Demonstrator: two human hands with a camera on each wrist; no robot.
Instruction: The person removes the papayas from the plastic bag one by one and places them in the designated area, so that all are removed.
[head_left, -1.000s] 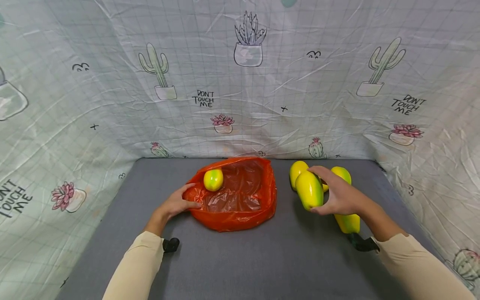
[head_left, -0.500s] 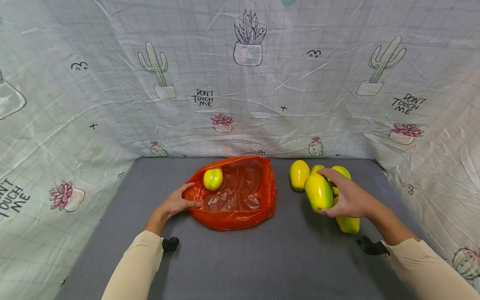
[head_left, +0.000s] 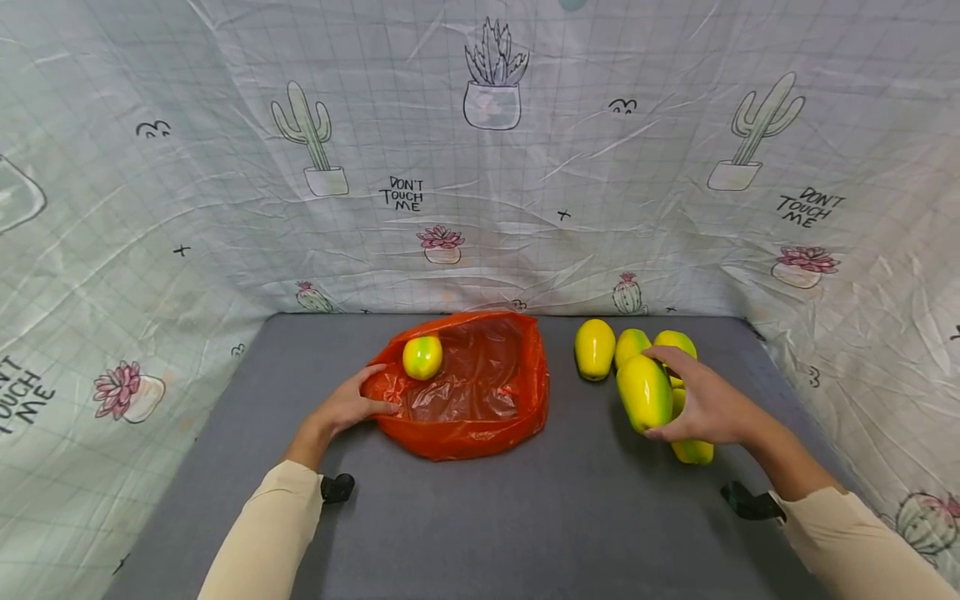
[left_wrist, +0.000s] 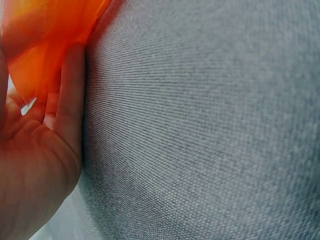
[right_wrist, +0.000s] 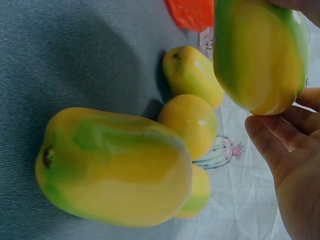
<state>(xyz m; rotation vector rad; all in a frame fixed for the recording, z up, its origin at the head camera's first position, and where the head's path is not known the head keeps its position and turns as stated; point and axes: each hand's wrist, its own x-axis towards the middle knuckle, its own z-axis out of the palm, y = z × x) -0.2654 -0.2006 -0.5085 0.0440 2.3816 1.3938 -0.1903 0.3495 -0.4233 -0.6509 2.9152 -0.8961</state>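
Observation:
My right hand (head_left: 711, 404) holds a glossy yellow-green mango (head_left: 643, 393) above the table, thumb on one side and fingers on the other. In the right wrist view the held mango (right_wrist: 262, 57) fills the upper right, and a big mango (right_wrist: 115, 167) lies below it. A red plastic bag (head_left: 468, 440) stands wide-mouthed at the middle, with one mango (head_left: 422, 358) inside near its left wall. My left hand (head_left: 348, 403) grips the bag's left side. The left wrist view shows its fingers (left_wrist: 72, 95) against the orange-red plastic (left_wrist: 45, 45).
Several more mangoes cluster at the right: one at the back left (head_left: 596, 350), others behind the right hand (head_left: 675, 343), and one partly hidden under it (head_left: 693, 452). A grey cloth-covered table (head_left: 480, 533) is bordered by a cactus-print curtain (head_left: 555, 167).
My right hand has moved right with the mango, which now hangs over the group there, uncovering the mangoes at the back. The left hand and the bag have stayed in place.

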